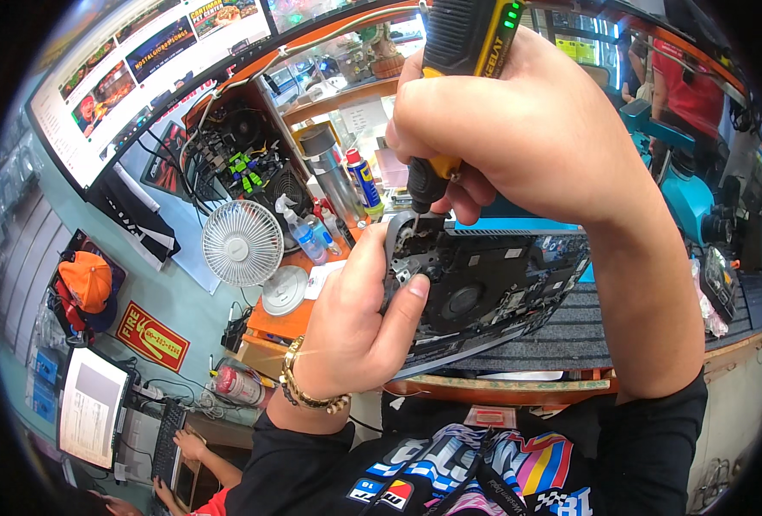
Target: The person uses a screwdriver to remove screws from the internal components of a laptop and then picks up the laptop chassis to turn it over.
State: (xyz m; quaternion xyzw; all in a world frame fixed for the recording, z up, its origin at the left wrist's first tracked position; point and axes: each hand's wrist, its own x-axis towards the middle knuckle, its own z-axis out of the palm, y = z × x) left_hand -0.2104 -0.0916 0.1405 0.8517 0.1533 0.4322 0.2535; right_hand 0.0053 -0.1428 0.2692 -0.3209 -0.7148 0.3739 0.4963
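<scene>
An opened laptop (493, 279) is tilted up over the bench, its dark inner boards and a round cooling fan (464, 298) exposed. My left hand (355, 314) grips its left corner, thumb on the inner side near a metal hinge (408, 265). In my right hand (527, 120) is a yellow and black electric screwdriver (465, 43), held upright with lit green dots near its top. The screwdriver's thin bit points down at the laptop's upper left corner, close to my left fingertips. Whether the bit sits on a screw is too small to tell.
Grey ribbed matting (562, 335) covers the bench under the laptop. To the left stand a small white fan (242, 243), a clear spray bottle (305, 234) and a blue spray can (364, 182). A teal microscope (686, 202) stands at right. Another person's hand (190, 444) rests by a keyboard (168, 443), lower left.
</scene>
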